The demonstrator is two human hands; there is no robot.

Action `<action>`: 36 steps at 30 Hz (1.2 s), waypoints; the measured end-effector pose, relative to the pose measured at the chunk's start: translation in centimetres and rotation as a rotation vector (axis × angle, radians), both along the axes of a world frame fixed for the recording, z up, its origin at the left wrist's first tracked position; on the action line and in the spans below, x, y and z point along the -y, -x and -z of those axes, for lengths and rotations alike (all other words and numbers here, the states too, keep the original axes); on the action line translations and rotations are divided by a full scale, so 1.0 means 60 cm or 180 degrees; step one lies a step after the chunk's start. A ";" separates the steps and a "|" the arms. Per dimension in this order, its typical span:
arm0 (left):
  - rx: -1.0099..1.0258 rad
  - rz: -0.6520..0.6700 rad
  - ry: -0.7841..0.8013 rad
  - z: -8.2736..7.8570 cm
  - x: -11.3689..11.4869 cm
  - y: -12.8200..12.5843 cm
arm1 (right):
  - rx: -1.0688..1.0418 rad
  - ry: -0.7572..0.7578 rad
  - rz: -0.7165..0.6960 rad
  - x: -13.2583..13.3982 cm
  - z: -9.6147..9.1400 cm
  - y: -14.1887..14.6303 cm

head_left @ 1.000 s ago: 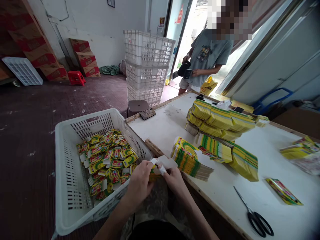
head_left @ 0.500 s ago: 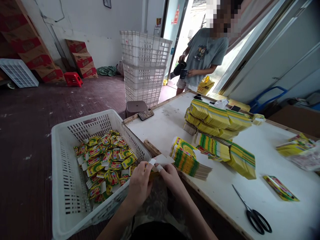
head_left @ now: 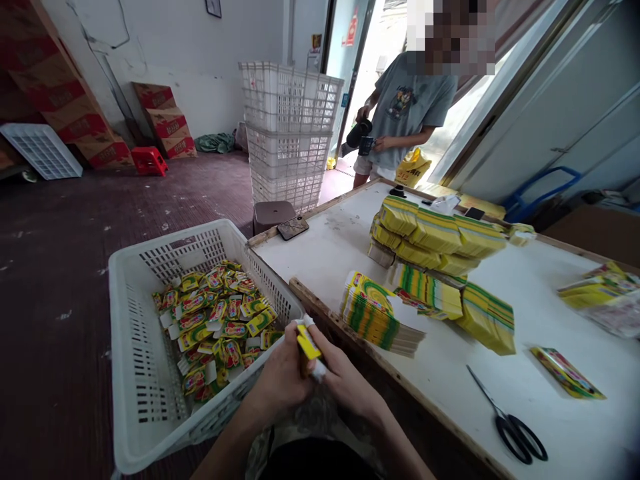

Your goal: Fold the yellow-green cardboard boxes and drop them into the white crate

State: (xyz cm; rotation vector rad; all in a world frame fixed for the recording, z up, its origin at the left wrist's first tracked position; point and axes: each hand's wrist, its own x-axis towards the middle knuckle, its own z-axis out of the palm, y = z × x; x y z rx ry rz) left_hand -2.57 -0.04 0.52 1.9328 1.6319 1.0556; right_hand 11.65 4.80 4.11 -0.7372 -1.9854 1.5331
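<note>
Both of my hands meet in front of me over my lap. My left hand and my right hand are closed together on one small yellow carton, which they pinch between taped fingertips. The carton stands just beside the near right corner of the white plastic crate, which holds several folded yellow, green and red cartons. A stack of flat carton blanks lies on the white table to the right of my hands.
Further stacks of blanks lie mid-table, black scissors near its front edge, a phone at its far corner. Another person stands by the doorway holding a dark object. Stacked white crates and a brown stool stand behind.
The white flap that stuck out between my hands is folded away, and the carton now shows its yellow side. My hands have dropped slightly toward my lap.
</note>
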 end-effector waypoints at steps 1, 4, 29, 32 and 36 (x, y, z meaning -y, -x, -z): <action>-0.0047 0.0034 -0.0050 0.001 -0.001 0.000 | 0.0016 -0.0168 -0.0022 0.004 0.001 0.002; -0.0064 -0.0217 -0.0118 -0.001 -0.004 0.002 | -0.0063 -0.0473 0.0266 0.006 0.010 0.007; -0.0495 -0.0622 -0.0506 -0.030 0.000 0.022 | -0.0848 0.0407 0.1747 -0.001 0.041 0.027; -0.0487 -0.0617 -0.0465 -0.028 0.001 0.021 | -0.0653 0.0381 0.1602 -0.012 0.036 0.020; -0.0380 -0.0596 -0.0426 -0.031 0.003 0.028 | -0.0443 -0.0141 0.1137 -0.017 0.036 0.000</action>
